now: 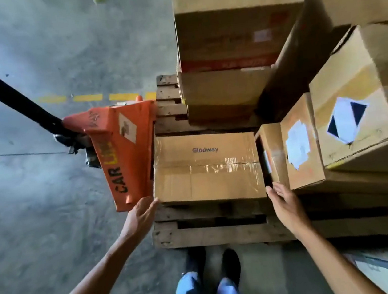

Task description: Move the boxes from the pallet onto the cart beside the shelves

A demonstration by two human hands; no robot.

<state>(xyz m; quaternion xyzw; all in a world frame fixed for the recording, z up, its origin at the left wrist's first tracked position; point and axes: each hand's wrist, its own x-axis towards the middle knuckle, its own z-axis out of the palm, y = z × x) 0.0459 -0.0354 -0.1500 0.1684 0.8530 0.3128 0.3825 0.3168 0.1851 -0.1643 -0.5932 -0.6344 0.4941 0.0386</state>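
Observation:
A taped brown box marked "Glodway" [206,167] lies flat on the near part of the wooden pallet [214,233]. My left hand [140,215] reaches toward its near left corner, fingers straight, fingertips at the box edge. On the other side, my right hand [285,202] is at the near right corner with straight fingers, holding nothing. Several more cardboard boxes are stacked on the pallet: a tall stack behind [235,37], a small box with a white label [298,143] to the right, and a larger box with a black-and-white label [354,101].
An orange pallet jack [124,151] with a black handle [6,95] stands at the pallet's left side, close to the Glodway box. Grey concrete floor with a dashed yellow line [88,98] lies to the left. My feet [213,265] stand at the pallet's near edge.

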